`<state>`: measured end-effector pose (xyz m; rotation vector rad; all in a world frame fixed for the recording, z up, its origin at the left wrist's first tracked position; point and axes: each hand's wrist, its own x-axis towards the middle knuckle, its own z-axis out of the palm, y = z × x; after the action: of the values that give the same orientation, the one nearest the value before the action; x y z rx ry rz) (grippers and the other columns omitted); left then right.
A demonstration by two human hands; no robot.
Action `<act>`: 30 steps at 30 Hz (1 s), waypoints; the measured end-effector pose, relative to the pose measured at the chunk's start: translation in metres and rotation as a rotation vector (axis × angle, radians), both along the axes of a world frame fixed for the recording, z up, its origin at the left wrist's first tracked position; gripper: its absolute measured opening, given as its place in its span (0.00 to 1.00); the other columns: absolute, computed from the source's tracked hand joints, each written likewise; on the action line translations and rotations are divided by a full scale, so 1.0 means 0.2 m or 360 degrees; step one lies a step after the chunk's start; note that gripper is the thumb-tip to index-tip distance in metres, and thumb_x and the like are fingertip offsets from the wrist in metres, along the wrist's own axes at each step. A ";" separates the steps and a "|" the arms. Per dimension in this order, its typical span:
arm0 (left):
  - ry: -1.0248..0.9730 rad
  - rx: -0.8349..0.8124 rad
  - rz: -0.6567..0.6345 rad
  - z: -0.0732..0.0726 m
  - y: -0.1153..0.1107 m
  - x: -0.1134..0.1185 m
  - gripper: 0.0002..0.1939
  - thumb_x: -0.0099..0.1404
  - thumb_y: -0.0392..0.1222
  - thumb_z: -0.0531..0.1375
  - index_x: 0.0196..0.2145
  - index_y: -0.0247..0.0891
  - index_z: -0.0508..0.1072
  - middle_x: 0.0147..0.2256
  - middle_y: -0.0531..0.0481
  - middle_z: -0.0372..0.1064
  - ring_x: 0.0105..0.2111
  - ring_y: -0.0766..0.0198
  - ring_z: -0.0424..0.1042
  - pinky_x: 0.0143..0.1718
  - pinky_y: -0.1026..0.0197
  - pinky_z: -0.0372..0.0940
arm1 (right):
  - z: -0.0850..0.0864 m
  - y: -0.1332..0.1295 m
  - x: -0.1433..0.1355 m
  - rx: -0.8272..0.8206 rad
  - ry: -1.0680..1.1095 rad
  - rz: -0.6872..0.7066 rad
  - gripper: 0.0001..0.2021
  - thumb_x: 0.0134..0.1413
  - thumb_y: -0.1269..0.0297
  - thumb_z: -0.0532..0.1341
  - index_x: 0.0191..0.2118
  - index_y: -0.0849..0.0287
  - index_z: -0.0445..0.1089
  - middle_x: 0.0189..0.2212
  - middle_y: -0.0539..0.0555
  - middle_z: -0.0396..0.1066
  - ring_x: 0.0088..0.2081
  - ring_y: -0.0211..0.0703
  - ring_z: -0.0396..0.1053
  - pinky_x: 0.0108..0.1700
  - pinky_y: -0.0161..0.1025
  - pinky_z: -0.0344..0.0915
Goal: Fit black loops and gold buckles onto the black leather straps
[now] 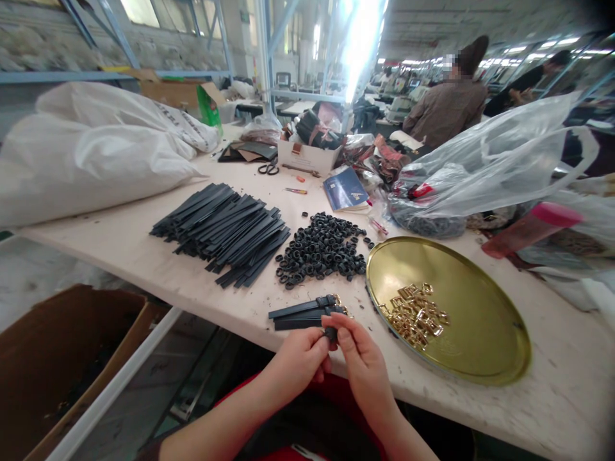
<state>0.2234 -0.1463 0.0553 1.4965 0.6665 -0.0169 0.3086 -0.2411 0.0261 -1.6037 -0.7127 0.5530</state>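
Note:
Over the table's front edge, my left hand (302, 357) is closed in a pinch on a dark strap (330, 333), of which only a short bit shows. My right hand (361, 352) meets it from the other side, its fingers and thumb closed round the same piece. Fingers cover most of the strap. Just beyond lie several dark straps with gold buckles (302, 312), side by side. Farther back are a heap of small dark loops (323, 248) and a stack of plain dark strips (223, 230). Gold buckles (417, 314) lie in a round gold tray (485, 339) on the right.
A white sack (96, 153) covers the table's left end. Scissors (268, 168), a blue booklet (344, 189) and a filled box (307, 157) stand behind. Clear plastic bags (480, 173) and a pink-lidded bottle (531, 230) are right. A cardboard carton (62, 346) sits below left. A person (444, 105) is farther off.

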 end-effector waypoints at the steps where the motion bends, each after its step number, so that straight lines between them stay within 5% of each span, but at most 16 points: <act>1: 0.0004 0.0038 -0.0003 -0.01 0.00 0.00 0.13 0.60 0.45 0.46 0.27 0.35 0.64 0.17 0.56 0.61 0.14 0.72 0.58 0.16 0.70 0.53 | 0.02 0.01 0.02 -0.0045 0.0126 -0.0008 0.15 0.54 0.55 0.54 0.40 0.57 0.71 0.37 0.55 0.74 0.39 0.45 0.69 0.43 0.43 0.65; 5: -0.0015 0.0142 -0.0079 -0.03 0.01 -0.01 0.15 0.61 0.47 0.46 0.27 0.35 0.65 0.17 0.56 0.62 0.14 0.72 0.59 0.15 0.70 0.53 | 0.06 0.02 0.06 -0.0187 0.0534 0.0133 0.14 0.46 0.54 0.61 0.34 0.60 0.72 0.26 0.51 0.72 0.30 0.41 0.67 0.37 0.39 0.64; 11: 0.0014 0.0009 -0.0122 -0.03 -0.01 -0.02 0.14 0.61 0.45 0.45 0.27 0.34 0.64 0.19 0.54 0.63 0.15 0.71 0.61 0.17 0.70 0.55 | 0.02 -0.01 0.04 -0.0102 0.0694 0.0043 0.11 0.43 0.59 0.64 0.32 0.59 0.70 0.27 0.49 0.69 0.31 0.39 0.65 0.37 0.36 0.61; 16: -0.0022 0.0034 -0.0326 -0.01 0.03 -0.07 0.20 0.64 0.47 0.46 0.50 0.35 0.59 0.19 0.57 0.61 0.17 0.69 0.61 0.19 0.68 0.56 | 0.02 -0.02 0.06 0.0055 0.0663 -0.0187 0.15 0.41 0.60 0.65 0.38 0.56 0.68 0.31 0.50 0.69 0.35 0.40 0.66 0.40 0.36 0.62; 21: -0.0123 0.0519 -0.0121 -0.01 0.07 -0.08 0.23 0.65 0.46 0.45 0.56 0.37 0.55 0.42 0.43 0.68 0.41 0.59 0.67 0.40 0.60 0.61 | 0.00 0.04 0.01 0.0099 0.0764 -0.0036 0.17 0.45 0.61 0.62 0.44 0.55 0.65 0.38 0.52 0.70 0.41 0.43 0.66 0.46 0.40 0.61; 23: -0.0101 0.0624 -0.0156 -0.01 0.08 -0.07 0.21 0.66 0.46 0.44 0.55 0.39 0.56 0.47 0.44 0.66 0.45 0.58 0.65 0.45 0.59 0.58 | -0.01 0.04 0.00 0.0083 0.0648 0.0010 0.16 0.46 0.60 0.62 0.43 0.55 0.66 0.39 0.52 0.70 0.42 0.43 0.66 0.46 0.41 0.60; 27: 0.0049 0.0795 -0.0362 0.02 0.11 -0.05 0.17 0.66 0.47 0.43 0.39 0.40 0.67 0.34 0.49 0.71 0.34 0.59 0.68 0.35 0.62 0.58 | 0.00 0.04 0.06 -0.0018 0.0442 0.0044 0.18 0.50 0.55 0.58 0.45 0.58 0.67 0.30 0.51 0.68 0.32 0.40 0.64 0.38 0.38 0.61; 30: 0.0123 0.0830 -0.0386 0.02 0.12 -0.04 0.17 0.66 0.47 0.42 0.34 0.39 0.66 0.30 0.50 0.70 0.31 0.60 0.68 0.31 0.63 0.57 | 0.01 0.04 0.09 -0.0102 0.0405 0.0006 0.19 0.54 0.51 0.53 0.38 0.61 0.71 0.19 0.48 0.60 0.25 0.36 0.58 0.31 0.35 0.57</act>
<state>0.2155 -0.1231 0.0593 2.0831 0.5707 -0.0930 0.3262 -0.2325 0.0289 -1.5561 -0.5119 0.7737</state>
